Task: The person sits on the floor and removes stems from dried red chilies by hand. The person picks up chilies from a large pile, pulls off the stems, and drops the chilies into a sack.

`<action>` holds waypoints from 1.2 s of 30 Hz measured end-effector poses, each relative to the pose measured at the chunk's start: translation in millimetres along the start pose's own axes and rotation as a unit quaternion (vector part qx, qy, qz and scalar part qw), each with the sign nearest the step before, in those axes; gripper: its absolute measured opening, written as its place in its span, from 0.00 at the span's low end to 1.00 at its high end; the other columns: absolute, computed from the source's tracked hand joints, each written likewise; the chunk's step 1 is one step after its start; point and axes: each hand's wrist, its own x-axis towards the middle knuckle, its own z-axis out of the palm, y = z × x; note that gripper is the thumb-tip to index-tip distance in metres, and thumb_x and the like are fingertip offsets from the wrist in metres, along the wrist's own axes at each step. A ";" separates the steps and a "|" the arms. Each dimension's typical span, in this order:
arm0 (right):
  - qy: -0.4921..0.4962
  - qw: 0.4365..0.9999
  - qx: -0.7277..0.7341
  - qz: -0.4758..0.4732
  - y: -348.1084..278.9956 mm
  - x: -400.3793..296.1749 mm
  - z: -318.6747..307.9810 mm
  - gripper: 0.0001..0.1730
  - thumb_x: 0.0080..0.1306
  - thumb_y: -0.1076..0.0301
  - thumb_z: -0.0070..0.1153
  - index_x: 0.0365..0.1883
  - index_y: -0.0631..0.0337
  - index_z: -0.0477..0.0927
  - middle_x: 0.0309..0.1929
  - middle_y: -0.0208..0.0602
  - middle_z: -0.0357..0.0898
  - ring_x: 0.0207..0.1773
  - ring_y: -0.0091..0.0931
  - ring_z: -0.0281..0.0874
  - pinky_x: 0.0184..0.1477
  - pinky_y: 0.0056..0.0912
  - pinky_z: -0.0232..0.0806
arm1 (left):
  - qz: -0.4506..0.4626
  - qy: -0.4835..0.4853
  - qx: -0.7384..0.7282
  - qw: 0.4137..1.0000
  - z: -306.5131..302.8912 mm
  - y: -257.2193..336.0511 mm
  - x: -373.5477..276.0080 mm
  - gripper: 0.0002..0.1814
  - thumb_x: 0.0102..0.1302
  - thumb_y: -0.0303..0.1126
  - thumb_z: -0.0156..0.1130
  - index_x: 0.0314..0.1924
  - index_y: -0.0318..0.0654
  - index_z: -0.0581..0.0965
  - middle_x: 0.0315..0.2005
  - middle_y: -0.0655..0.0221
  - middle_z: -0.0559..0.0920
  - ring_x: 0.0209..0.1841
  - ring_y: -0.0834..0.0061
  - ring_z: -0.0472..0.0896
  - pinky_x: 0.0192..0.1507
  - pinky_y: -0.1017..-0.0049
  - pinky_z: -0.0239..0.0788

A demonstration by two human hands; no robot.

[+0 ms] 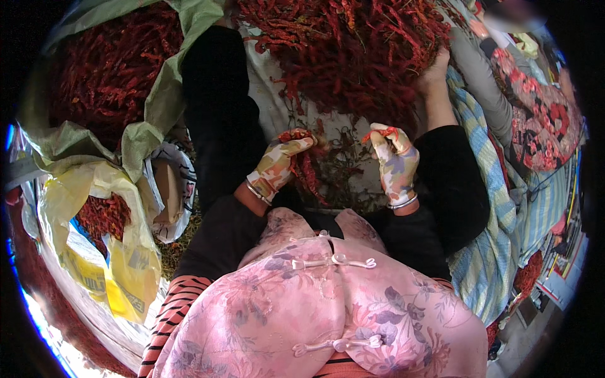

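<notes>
My left hand (280,160), in a camouflage-patterned glove, grips several dried red chili peppers (306,171) that hang below its fingers. A short way to the right, my right hand (396,158) wears a matching glove. Pinched between its thumb and fingers is a small piece of red chili (381,133). Both hands are held over a pale sheet (307,111) between my legs, with loose green-brown stems and bits (347,165) scattered on it. Beyond them rises a large heap of dried red chilies (350,56).
On the left stands a green woven sack (165,90) full of chilies, with a yellow plastic bag (142,255) holding more below it. A blue-striped woven sack (482,189) lies along my right side. Past it sits a person in a flowered garment (548,118).
</notes>
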 end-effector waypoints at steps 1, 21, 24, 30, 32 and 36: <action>0.019 0.995 -0.048 -0.082 2.5 3.1 -1.2 0.07 0.60 0.70 0.60 0.37 0.56 0.81 0.31 0.34 0.79 0.30 0.26 0.78 0.32 0.23 0.71 | -0.033 -0.009 0.006 0.999 2.6 1.7 -1.1 0.09 0.64 0.29 0.57 0.42 0.33 0.75 0.37 0.61 0.81 0.40 0.69 0.81 0.46 0.73 0.73; -0.163 0.969 -0.073 -0.170 6.6 -29.5 32.7 0.16 0.61 0.66 0.53 0.46 0.58 0.79 0.43 0.41 0.78 0.42 0.34 0.77 0.47 0.35 0.67 | -0.119 -0.043 -0.052 0.991 3.6 5.0 -11.7 0.10 0.64 0.26 0.55 0.46 0.33 0.75 0.37 0.63 0.80 0.40 0.71 0.80 0.44 0.72 0.73; -0.183 0.980 -0.066 -0.026 -3.3 -10.4 29.7 0.11 0.59 0.70 0.57 0.40 0.64 0.81 0.38 0.43 0.79 0.39 0.36 0.77 0.43 0.30 0.68 | -0.099 -0.062 -0.035 0.993 6.1 4.7 -10.4 0.10 0.64 0.27 0.55 0.45 0.32 0.75 0.35 0.63 0.80 0.38 0.72 0.79 0.43 0.73 0.73; -0.237 0.971 0.018 0.031 -7.8 3.4 42.9 0.11 0.58 0.70 0.59 0.37 0.68 0.80 0.33 0.39 0.80 0.35 0.24 0.78 0.38 0.25 0.68 | -0.109 -0.067 0.003 0.992 12.2 9.7 -13.1 0.11 0.63 0.27 0.57 0.45 0.30 0.75 0.36 0.63 0.81 0.38 0.73 0.79 0.43 0.74 0.72; -0.217 0.976 -0.022 -0.002 -6.6 2.1 47.2 0.09 0.58 0.70 0.59 0.35 0.67 0.80 0.32 0.40 0.80 0.34 0.27 0.78 0.36 0.27 0.68 | -0.099 -0.060 0.010 0.993 10.4 9.5 -13.4 0.11 0.63 0.27 0.57 0.45 0.31 0.76 0.36 0.64 0.81 0.38 0.73 0.79 0.43 0.75 0.72; -0.177 0.982 -0.052 -0.044 10.8 -6.3 51.6 0.09 0.58 0.69 0.58 0.34 0.64 0.80 0.33 0.45 0.79 0.33 0.34 0.78 0.33 0.36 0.68 | -0.064 -0.019 0.083 0.994 6.8 -0.9 -9.4 0.10 0.62 0.27 0.59 0.44 0.33 0.77 0.36 0.67 0.81 0.36 0.76 0.79 0.41 0.78 0.72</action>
